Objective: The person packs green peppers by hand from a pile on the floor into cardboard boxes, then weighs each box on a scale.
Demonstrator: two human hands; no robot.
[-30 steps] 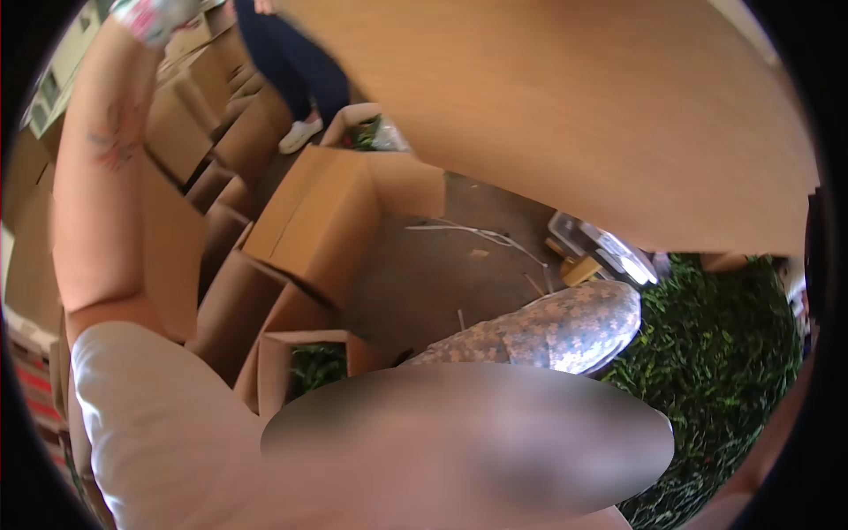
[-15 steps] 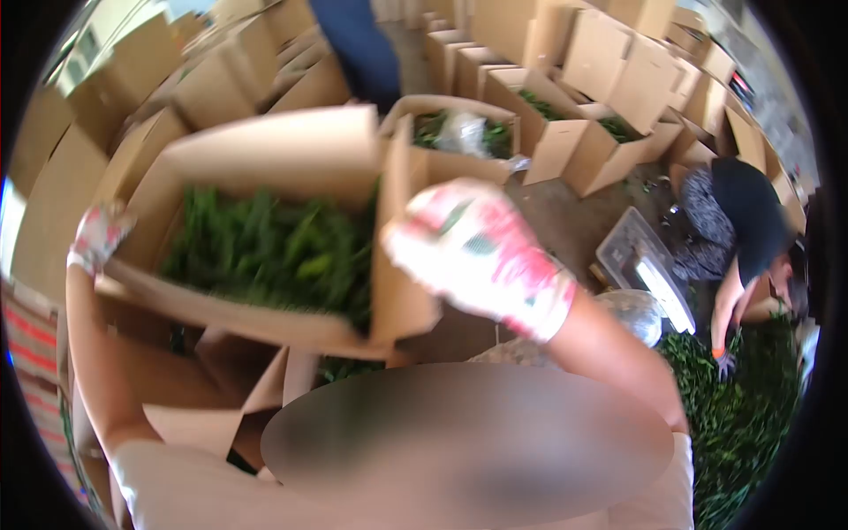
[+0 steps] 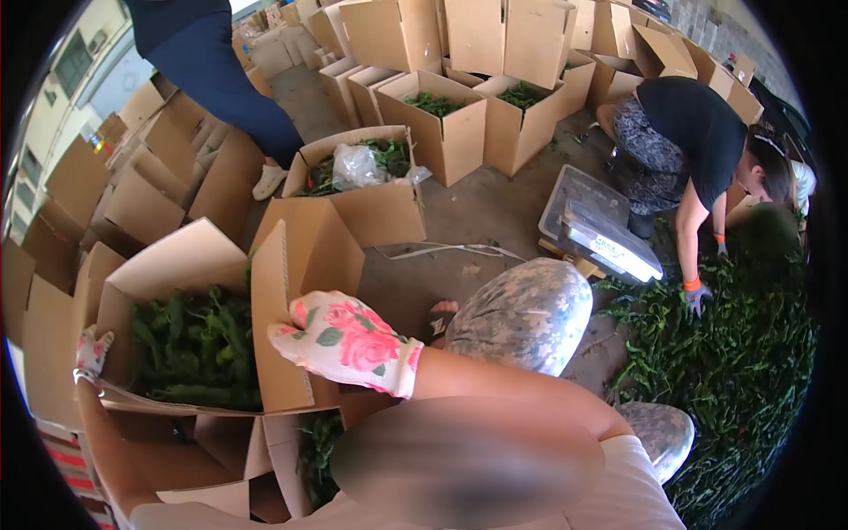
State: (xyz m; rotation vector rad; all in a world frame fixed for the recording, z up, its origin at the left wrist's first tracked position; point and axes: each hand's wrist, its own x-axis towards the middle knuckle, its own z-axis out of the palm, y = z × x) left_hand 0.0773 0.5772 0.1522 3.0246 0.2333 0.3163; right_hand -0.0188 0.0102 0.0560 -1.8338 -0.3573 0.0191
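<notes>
An open cardboard box (image 3: 199, 404) full of green peppers (image 3: 194, 344) stands at the left, its flaps raised. My left hand (image 3: 92, 352), in a floral glove, is at the box's left side, its fingers closed around the edge. On the right side, my right hand (image 3: 346, 343), in a white glove with pink roses, grips the upright flap (image 3: 272, 309), fingers pressed together. Beneath the box are other open boxes, one with green peppers (image 3: 320, 450) in it.
A co-worker (image 3: 693, 141) bends over a large pepper heap (image 3: 724, 380) at the right. A scale (image 3: 609, 231) stands on the floor near a white strap (image 3: 450, 250). Another person's leg (image 3: 230, 84) is at the upper left. Open boxes (image 3: 442, 137) line the back.
The pepper box has moved lower and to the left, with both my hands on it. My view has turned, and the other person's leg now appears farther left.
</notes>
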